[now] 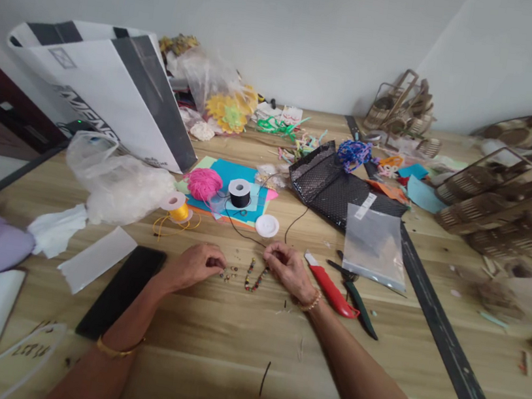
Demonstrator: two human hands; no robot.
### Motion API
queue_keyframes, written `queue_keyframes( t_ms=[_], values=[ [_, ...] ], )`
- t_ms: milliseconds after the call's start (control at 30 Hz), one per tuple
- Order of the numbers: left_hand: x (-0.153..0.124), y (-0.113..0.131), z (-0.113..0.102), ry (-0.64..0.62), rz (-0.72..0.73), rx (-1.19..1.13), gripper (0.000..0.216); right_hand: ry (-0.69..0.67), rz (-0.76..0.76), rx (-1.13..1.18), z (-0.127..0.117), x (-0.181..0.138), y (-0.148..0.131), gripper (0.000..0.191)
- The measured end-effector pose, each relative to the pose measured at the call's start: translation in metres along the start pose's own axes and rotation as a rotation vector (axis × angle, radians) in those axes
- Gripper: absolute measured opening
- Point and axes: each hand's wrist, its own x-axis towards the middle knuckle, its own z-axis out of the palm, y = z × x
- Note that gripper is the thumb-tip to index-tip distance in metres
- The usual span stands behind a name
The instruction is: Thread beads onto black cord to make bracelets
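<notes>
My left hand [195, 264] rests on the wooden table [225, 352] with its fingers pinched over several small loose beads [230, 274]. What it holds, if anything, is too small to make out. My right hand [288, 269] is closed in a pinch on a thin black cord [246, 235] that runs back to a black spool [240, 192]. A short strand of coloured beads [253, 278] lies between the two hands, on the cord below my right fingers.
A red utility knife [332, 293] and dark pliers [356, 298] lie right of my right hand. A black phone [122, 291] lies to the left. Yellow thread spool [178, 209], pink yarn [203, 183], white lid [267, 225], clear zip bag [374, 246] and black mesh pouch [332, 186] sit behind.
</notes>
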Motion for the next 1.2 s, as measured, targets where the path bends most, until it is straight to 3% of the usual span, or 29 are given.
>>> queue_keyframes(
  t_ms=[467, 733, 1200],
  values=[
    [-0.003, 0.007, -0.006, -0.126, -0.013, 0.043, 0.012, 0.005, 0.011, -0.002, 0.000, 0.000, -0.002, 0.030],
    [-0.003, 0.006, -0.003, -0.116, 0.017, 0.124, 0.013, 0.006, 0.053, 0.069, -0.001, -0.001, -0.004, 0.030],
    [0.004, 0.009, 0.014, 0.079, -0.089, -0.443, 0.014, 0.015, 0.064, 0.109, -0.003, 0.001, -0.004, 0.032]
  ],
)
